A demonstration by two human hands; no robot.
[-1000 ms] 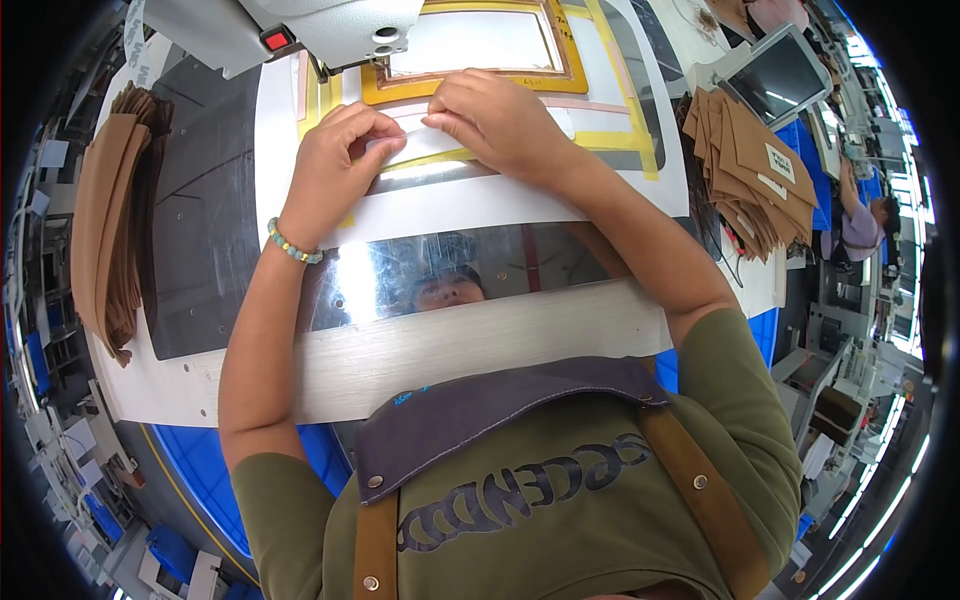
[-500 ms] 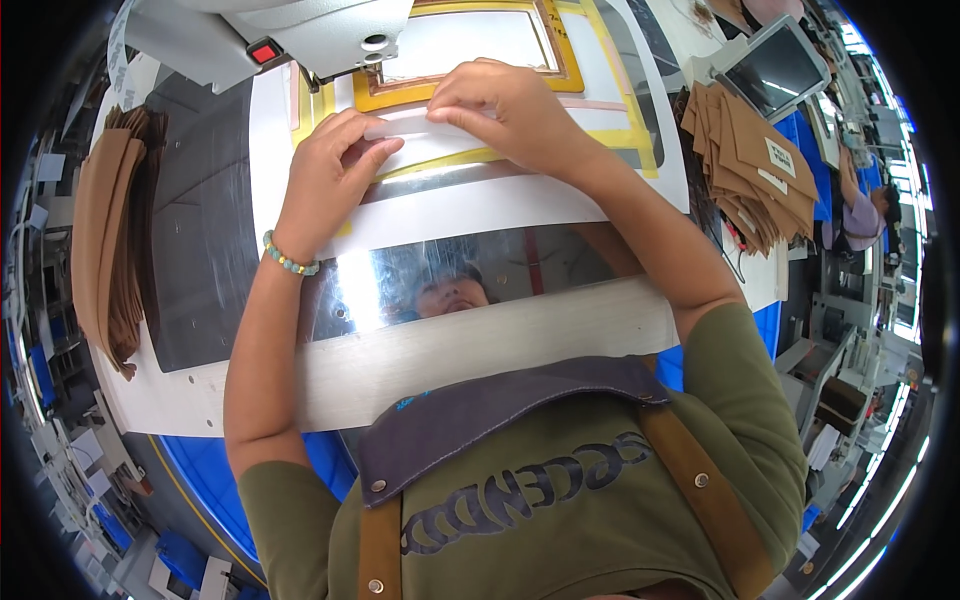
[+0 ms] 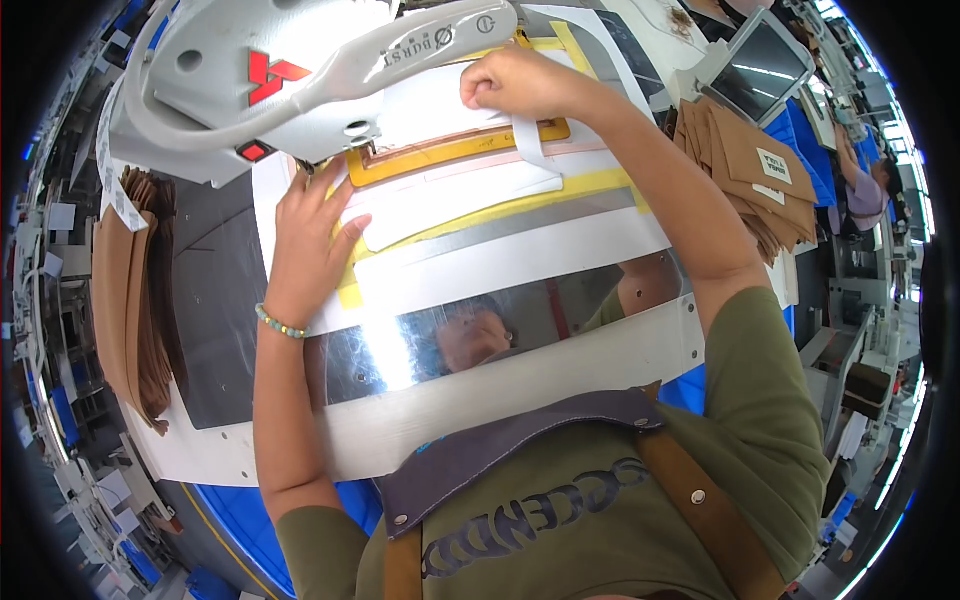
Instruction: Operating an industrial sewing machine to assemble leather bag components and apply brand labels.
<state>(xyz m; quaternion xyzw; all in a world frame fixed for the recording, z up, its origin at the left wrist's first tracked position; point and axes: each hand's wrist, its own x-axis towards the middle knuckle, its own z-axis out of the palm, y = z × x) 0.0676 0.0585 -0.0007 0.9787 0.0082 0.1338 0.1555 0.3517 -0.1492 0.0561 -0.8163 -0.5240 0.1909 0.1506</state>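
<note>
My right hand (image 3: 508, 84) is closed in a fist over the far part of the work area, gripping a narrow white strip (image 3: 526, 142). The strip curls down to the right end of a long white piece (image 3: 460, 205); whether they are joined I cannot tell. That piece lies in front of a yellow clamp frame (image 3: 470, 150), inside yellow tape borders. My left hand (image 3: 315, 230) rests spread at the left end of the white piece, its fingertips beside the frame's left corner and under the sewing machine head (image 3: 250, 90).
Stacked brown pieces (image 3: 125, 310) stand at the left, and more brown pieces (image 3: 745, 165) lie at the right near a screen (image 3: 765, 65). A shiny metal plate (image 3: 520, 330) crosses the table's front. Another person (image 3: 865, 200) is at far right.
My hands have moved apart: the right went up and away with the white strip, the left opened and settled flat. More of the sewing machine shows as the view shifted.
</note>
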